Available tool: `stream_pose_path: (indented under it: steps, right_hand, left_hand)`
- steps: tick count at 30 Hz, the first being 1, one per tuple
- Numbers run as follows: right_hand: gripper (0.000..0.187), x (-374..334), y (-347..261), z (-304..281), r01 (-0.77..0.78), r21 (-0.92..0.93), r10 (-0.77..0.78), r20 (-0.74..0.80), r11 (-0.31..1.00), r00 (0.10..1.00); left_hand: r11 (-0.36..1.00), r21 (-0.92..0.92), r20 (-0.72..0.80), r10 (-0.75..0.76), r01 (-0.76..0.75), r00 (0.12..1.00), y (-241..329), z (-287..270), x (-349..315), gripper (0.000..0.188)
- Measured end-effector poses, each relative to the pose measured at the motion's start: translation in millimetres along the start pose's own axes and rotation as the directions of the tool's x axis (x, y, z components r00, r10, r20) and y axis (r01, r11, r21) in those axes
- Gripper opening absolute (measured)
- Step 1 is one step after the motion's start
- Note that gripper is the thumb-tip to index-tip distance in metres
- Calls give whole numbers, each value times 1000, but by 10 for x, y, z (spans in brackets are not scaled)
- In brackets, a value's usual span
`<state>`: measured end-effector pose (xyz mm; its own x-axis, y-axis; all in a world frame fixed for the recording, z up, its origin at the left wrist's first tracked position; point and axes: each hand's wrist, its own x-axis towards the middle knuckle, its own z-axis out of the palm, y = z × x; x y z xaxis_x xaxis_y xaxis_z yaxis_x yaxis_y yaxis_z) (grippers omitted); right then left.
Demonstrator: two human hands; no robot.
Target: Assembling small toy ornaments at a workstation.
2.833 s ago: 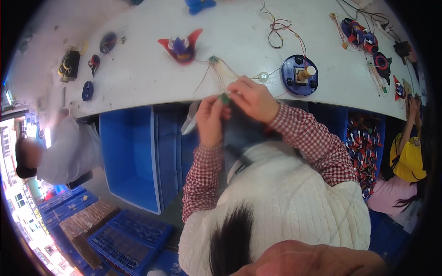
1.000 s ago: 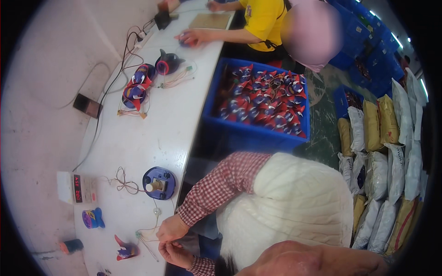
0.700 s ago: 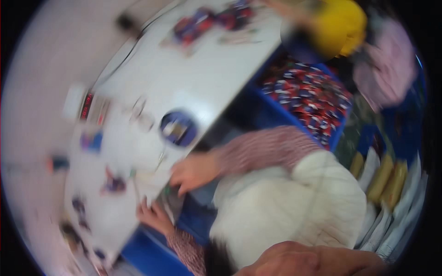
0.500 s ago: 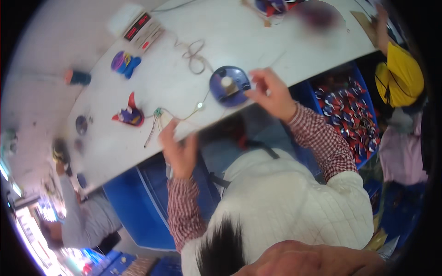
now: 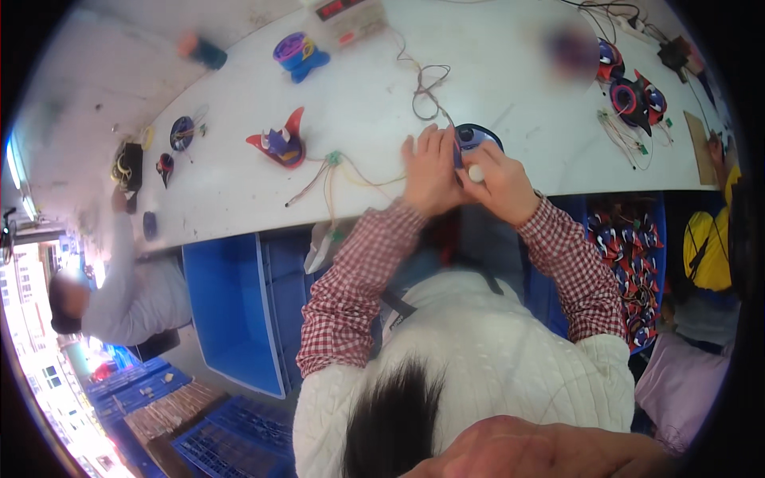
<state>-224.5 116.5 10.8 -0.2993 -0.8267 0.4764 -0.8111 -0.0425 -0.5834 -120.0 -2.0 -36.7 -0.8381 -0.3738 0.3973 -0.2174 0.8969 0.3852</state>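
Note:
My two hands meet over the near side of the table. With its fingers pressed together, my left hand (image 5: 430,171) holds a dark blue plastic piece (image 5: 457,155) by its edge. My right hand (image 5: 502,183) is closed in a pinch right beside it, and a small white round-ended piece (image 5: 476,173) shows at its thumb. Just behind the fingers a dark blue rounded shell (image 5: 482,137) is partly covered. Thin wires with a small green board (image 5: 333,158) lie left of my hands, near a red and purple winged toy part (image 5: 280,147).
A blue and purple toy piece (image 5: 293,54) and a scale with a red display (image 5: 343,12) stand farther back. Several toy parts with wires (image 5: 633,103) lie at the right. Blue bins (image 5: 233,311) line the table's near edge. A co-worker's arm (image 5: 119,231) is at the left.
My hands, apart with loose fingers before, have come together at the blue shell and closed. The white round piece now sits at my right thumb. The whole view has shifted.

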Motion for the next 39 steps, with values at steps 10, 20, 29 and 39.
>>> stream_pose_path:
  steps: [10, 20, 29, 39]
  right_hand:
    - [14, 630, 888, -313, -223, 84, 232, -117, 971, 966]
    - [35, 776, 605, -132, -149, -370, 29, -310, 917, 950]
    - [39, 1052, -472, 1620, 99, -75, -46, 520, 992, 853]
    - [16, 1017, -432, 1348, -211, 451, -24, 461, 867, 887]
  left_hand:
    - [986, -164, -165, -2, -26, 986, -51, -569, -152, 91]
    - [624, -331, -313, -780, 708, 541, -1802, -1351, -746, 94]
    - [641, -274, -274, -767, 717, 581, -1731, -1279, -485, 82]
    - [330, -904, -47, -708, 271, 705, -1763, -1289, -579, 56]
